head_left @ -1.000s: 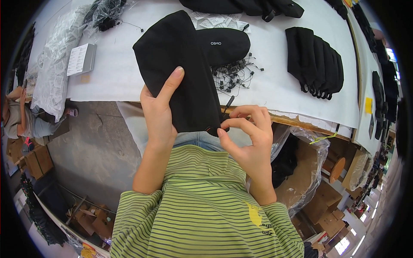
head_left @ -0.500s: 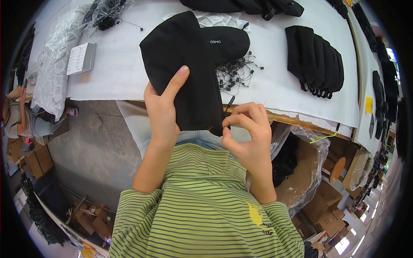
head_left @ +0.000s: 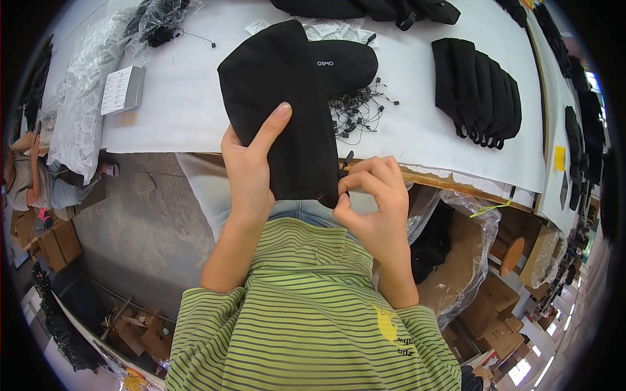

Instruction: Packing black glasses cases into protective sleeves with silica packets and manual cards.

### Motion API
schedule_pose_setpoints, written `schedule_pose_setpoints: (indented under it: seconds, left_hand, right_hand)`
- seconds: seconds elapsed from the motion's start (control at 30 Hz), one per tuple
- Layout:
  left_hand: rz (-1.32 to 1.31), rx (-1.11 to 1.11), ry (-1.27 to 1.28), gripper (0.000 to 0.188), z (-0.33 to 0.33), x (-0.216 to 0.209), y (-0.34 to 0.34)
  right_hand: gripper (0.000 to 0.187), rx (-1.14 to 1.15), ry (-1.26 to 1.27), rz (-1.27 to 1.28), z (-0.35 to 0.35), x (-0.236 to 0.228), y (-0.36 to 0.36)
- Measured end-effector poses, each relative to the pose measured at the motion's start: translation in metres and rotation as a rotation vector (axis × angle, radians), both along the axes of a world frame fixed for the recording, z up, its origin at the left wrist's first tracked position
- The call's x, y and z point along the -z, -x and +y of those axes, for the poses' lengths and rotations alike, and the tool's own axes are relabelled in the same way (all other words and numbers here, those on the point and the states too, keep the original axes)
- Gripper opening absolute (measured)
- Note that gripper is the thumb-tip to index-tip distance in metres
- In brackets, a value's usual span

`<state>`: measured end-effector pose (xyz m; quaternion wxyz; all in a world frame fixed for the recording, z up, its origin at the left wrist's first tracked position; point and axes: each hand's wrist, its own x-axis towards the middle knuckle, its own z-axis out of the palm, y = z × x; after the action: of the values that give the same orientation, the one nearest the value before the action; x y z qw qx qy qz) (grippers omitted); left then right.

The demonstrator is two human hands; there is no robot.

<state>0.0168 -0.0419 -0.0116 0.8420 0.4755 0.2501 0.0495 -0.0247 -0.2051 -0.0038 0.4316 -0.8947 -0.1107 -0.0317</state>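
A flat black fabric pouch [head_left: 297,150] is held upright over the table's near edge. My left hand [head_left: 251,166] is closed on its left side, thumb on the front and the other fingers behind. At the pouch's lower right corner, near a small reddish stitch mark, my right hand [head_left: 378,205] is pinching thumb against index finger. A slim black pull [head_left: 348,158] sticks up just above that pinch; whatever lies between the fingertips is mostly hidden. Behind the held piece lies another black pouch [head_left: 345,65] with white lettering, next to a tangle of thin black strings [head_left: 358,114].
Overlapping black pouches [head_left: 479,94] lie on the right of the white table [head_left: 404,130]. A stack of printed cards [head_left: 124,89] and plastic-wrapped white labels [head_left: 85,117] are at the left. Below the table's edge, a plastic-lined carton [head_left: 456,267] stands at right. Another person [head_left: 32,173] sits far left.
The held pouch and my left hand have shifted slightly right. My right hand has moved a touch left, still pinching at the corner, and the black pull sits a little lower.
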Motion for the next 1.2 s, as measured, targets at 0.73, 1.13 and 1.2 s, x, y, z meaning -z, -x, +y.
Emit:
schedule_pose_setpoints:
  seconds: [0.73,1.13,1.2]
  left_hand:
    - [0.004,0.006,-0.017,0.029,-0.0006,0.0005,-0.0014]
    - [-0.005,0.0,-0.009,0.028,-0.0012,-0.0005,-0.0007]
    - [-0.002,0.008,-0.008,0.028,-0.0015,-0.0017,0.0002]
  right_hand:
    - [0.018,-0.04,-0.045,0.048,-0.0025,-0.002,-0.0037]
    - [0.016,-0.048,-0.031,0.027,-0.0006,-0.0015,-0.0043]
    - [0.015,-0.052,-0.037,0.021,-0.0007,-0.0005,-0.0041]
